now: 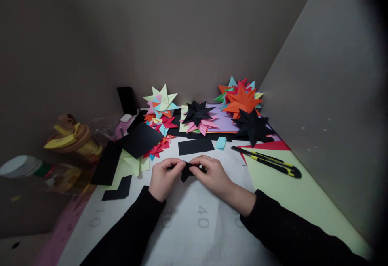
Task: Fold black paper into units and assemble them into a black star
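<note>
Between my two hands is a small folded piece of black paper [186,174], with a pointed tip hanging below my thumbs. My left hand [165,175] pinches its left side between thumb and fingers. On the other side my right hand [214,176] grips it the same way, thumb in front. The fingers cover much of the paper. Just beyond the hands lie a flat black paper rectangle [196,146] and a small light-blue folded paper [221,143].
A yellow-black utility knife [268,161] rests on pale green paper [285,189] at right. Folded paper stars, among them an orange one [242,101] and a black one [253,127], line the back. Black sheets [142,140], a lidded cup [75,138] and a jar [54,173] stand left.
</note>
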`<control>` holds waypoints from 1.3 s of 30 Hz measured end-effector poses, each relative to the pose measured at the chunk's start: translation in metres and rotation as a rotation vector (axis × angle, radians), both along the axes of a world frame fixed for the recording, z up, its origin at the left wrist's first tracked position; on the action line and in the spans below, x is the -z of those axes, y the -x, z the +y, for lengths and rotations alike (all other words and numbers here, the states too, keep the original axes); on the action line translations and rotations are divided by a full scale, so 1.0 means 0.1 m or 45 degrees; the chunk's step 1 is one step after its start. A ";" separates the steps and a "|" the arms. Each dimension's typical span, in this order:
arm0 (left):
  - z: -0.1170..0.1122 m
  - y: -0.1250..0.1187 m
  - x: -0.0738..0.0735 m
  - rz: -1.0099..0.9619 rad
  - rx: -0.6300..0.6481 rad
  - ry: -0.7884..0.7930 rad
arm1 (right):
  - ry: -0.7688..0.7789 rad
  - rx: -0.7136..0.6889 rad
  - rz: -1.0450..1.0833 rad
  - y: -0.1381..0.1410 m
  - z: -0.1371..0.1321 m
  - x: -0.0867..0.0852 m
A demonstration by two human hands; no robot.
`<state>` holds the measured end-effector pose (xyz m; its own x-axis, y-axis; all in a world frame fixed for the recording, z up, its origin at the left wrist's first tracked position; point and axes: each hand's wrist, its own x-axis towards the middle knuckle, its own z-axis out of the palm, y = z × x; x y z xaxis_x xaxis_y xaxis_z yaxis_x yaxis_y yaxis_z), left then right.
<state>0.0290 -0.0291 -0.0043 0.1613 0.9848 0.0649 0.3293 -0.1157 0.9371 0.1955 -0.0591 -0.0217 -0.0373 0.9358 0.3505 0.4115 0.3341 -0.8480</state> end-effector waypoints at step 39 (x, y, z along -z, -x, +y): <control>0.05 0.07 0.01 0.153 0.460 0.061 | 0.218 -0.132 -0.193 -0.04 0.04 -0.06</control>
